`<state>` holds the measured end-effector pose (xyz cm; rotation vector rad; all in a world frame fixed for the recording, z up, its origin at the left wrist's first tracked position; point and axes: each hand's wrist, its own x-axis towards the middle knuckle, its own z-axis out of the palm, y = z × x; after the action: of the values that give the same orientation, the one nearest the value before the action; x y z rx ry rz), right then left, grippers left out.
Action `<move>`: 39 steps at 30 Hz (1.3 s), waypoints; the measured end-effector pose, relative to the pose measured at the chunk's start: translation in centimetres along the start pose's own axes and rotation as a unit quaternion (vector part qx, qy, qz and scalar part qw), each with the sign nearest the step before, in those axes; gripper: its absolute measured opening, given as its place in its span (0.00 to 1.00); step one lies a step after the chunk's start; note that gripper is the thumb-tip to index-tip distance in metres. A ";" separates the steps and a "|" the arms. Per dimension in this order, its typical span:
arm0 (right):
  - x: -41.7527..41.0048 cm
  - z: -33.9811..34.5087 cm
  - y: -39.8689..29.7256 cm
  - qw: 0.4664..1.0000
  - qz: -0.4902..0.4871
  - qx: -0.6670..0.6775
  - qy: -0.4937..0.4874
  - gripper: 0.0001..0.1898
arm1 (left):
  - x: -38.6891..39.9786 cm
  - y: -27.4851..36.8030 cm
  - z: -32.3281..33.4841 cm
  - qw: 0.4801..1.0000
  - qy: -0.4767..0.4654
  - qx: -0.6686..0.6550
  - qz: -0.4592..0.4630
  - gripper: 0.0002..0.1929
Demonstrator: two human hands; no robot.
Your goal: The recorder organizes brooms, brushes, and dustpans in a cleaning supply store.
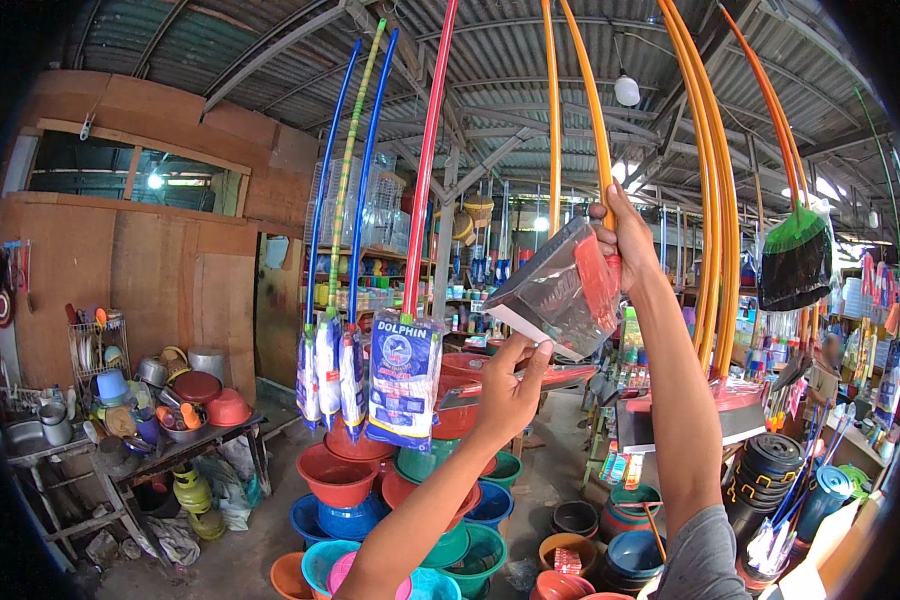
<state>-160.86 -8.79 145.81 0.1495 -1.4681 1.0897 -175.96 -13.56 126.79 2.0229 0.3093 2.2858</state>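
Note:
My right hand (pixel 631 236) is wrapped around the base of an orange broom handle (pixel 591 97), just above the head. The broom head (pixel 551 289) is tilted, with a red block and dark bristles inside a clear plastic wrap. At the lower edge of that wrap, my left hand (pixel 511 390) holds it between thumb and fingers. Another orange handle (pixel 553 120) hangs just to the left. Behind my left hand is a second red-topped wrapped broom head (pixel 562 377). Further left hang packaged mop heads (pixel 403 382) on coloured poles.
Stacked plastic basins (pixel 337 476) stand below my left arm. More orange handles (pixel 709 187) and a wrapped broom head (pixel 690 416) hang by my right arm. A cluttered table (pixel 232 431) and gas cylinder (pixel 193 491) are at left. A person (pixel 823 379) is at far right.

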 end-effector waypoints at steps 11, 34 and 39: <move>0.5 0.0 0.3 1.000 0.001 0.001 -0.012 0.27 | 0.2 -0.6 0.0 1.000 0.011 0.003 0.027 0.12; -0.2 0.0 -0.4 1.000 -0.003 -0.005 -0.011 0.28 | 0.0 -0.1 0.3 1.000 0.008 -0.004 0.016 0.12; -0.1 -0.3 -0.5 1.000 -0.002 -0.023 0.001 0.27 | 0.0 -0.4 0.6 1.000 0.009 -0.022 0.011 0.12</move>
<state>-160.33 -8.93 145.95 0.1194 -1.4884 1.0513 -175.41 -13.14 126.77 1.9969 0.2376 2.3034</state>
